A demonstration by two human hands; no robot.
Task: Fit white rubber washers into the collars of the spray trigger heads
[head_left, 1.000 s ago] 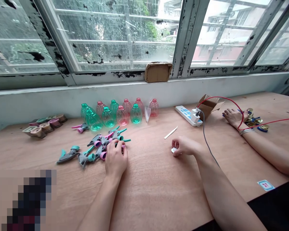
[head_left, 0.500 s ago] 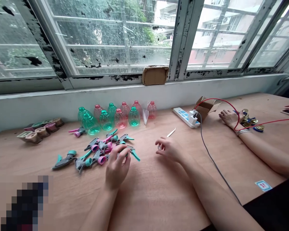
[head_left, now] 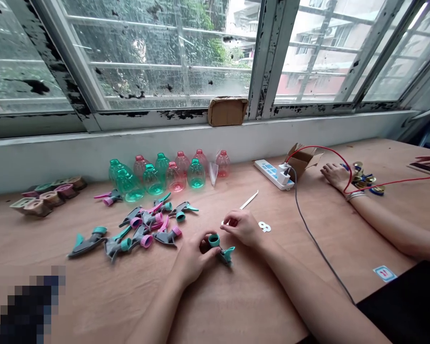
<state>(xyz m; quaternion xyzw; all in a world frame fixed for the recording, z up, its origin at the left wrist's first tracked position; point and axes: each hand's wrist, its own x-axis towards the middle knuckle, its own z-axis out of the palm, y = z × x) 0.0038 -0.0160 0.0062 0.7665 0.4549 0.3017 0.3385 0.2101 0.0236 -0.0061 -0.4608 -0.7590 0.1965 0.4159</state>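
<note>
My left hand [head_left: 193,258] is closed around a grey spray head with a teal collar [head_left: 220,248], held just above the wooden table [head_left: 236,296]. My right hand [head_left: 241,226] hovers beside it, its fingertips pinching a small white piece [head_left: 225,222] near the collar. A small white part [head_left: 264,227] lies on the table just right of my right hand. To the left lies a pile of grey spray heads [head_left: 143,227] with teal and pink collars and triggers.
Small green and pink bottles [head_left: 165,172] stand near the wall. Brown caps [head_left: 46,196] sit far left. A white strip [head_left: 249,199], a power strip [head_left: 274,173], a grey cable [head_left: 308,229] and a cardboard box [head_left: 303,160] lie to the right. Another person's hand [head_left: 335,174] rests by blue and gold parts [head_left: 365,181].
My left hand took one spray head out of the pile and brought it right, toward me. My right hand moved left to meet it, leaving a white part on the table.
</note>
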